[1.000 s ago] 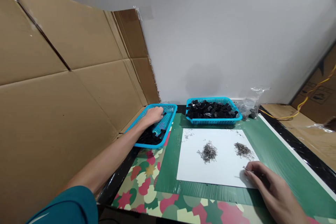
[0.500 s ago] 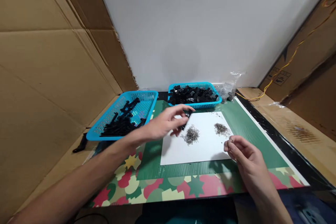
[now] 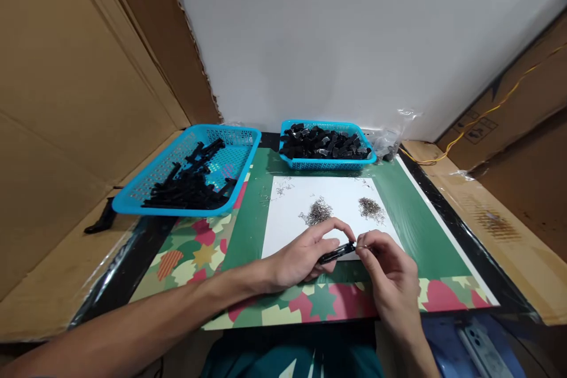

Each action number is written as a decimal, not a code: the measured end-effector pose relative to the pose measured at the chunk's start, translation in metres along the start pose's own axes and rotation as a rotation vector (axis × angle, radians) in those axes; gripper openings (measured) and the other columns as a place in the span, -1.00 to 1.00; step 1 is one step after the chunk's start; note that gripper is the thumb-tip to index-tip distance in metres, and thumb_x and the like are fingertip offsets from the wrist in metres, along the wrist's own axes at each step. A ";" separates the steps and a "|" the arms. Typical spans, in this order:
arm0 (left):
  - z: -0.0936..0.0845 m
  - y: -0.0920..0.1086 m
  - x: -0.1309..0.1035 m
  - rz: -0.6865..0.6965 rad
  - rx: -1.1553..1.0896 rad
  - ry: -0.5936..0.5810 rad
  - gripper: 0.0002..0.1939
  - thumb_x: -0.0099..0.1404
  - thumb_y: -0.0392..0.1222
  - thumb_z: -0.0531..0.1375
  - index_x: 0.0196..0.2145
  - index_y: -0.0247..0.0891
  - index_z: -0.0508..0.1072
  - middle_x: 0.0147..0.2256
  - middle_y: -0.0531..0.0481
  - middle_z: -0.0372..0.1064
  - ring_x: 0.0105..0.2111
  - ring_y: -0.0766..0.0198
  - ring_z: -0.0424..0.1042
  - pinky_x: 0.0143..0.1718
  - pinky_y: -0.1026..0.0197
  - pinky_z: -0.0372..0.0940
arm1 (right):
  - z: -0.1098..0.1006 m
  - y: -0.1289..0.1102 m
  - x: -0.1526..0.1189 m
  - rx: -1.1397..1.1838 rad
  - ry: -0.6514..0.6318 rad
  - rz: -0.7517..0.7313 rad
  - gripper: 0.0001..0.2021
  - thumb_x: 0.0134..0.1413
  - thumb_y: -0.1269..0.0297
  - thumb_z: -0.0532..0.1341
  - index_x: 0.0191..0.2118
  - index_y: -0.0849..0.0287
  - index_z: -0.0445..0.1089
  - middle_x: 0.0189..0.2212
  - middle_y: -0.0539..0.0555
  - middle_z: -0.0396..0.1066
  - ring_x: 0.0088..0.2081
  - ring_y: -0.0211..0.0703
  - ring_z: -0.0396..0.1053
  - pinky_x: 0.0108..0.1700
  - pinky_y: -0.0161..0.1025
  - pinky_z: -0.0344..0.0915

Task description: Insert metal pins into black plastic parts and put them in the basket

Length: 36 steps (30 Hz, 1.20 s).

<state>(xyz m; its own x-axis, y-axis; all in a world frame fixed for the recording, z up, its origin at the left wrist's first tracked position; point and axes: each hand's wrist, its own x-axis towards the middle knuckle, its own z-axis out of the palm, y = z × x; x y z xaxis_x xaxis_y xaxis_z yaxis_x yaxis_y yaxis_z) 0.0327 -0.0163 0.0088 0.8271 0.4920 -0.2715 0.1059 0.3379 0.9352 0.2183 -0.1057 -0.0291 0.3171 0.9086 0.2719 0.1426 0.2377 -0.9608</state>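
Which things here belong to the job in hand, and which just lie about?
Likely in the job:
- black part, in the left hand
- small metal pieces, heaped on white sheet
- left blue basket, rear blue basket

Probably just lying about:
- phone, lower right
- yellow cable

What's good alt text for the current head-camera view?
A person's left hand holds a slim black part, with the right hand at its end, by a white sheet bearing two heaps of small metal pieces. Behind are two blue perforated baskets of black parts.

The held part (image 3: 337,253) is black, the left basket (image 3: 177,211) blue, the paper (image 3: 283,230) white, the patterned cover (image 3: 204,256) red, green, cream.
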 end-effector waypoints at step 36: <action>0.001 -0.005 -0.002 0.339 0.643 0.179 -0.77 0.54 -0.11 0.13 -0.17 -0.26 0.55 -0.39 0.13 0.34 -0.40 0.37 0.24 -0.32 0.30 0.12 | -0.004 -0.007 -0.001 -0.206 -0.103 -0.071 -0.89 0.38 0.30 0.30 -0.24 0.08 0.54 -0.31 0.03 0.47 -0.27 -0.15 0.40 -0.26 -0.25 0.28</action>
<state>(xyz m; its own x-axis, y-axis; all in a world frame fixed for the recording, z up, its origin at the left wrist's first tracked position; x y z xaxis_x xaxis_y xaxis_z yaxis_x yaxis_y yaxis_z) 0.0316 -0.0201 0.0045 0.7750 0.6277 0.0739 0.2084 -0.3642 0.9077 0.2206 -0.1093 -0.0226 0.2037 0.9247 0.3217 0.3527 0.2372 -0.9051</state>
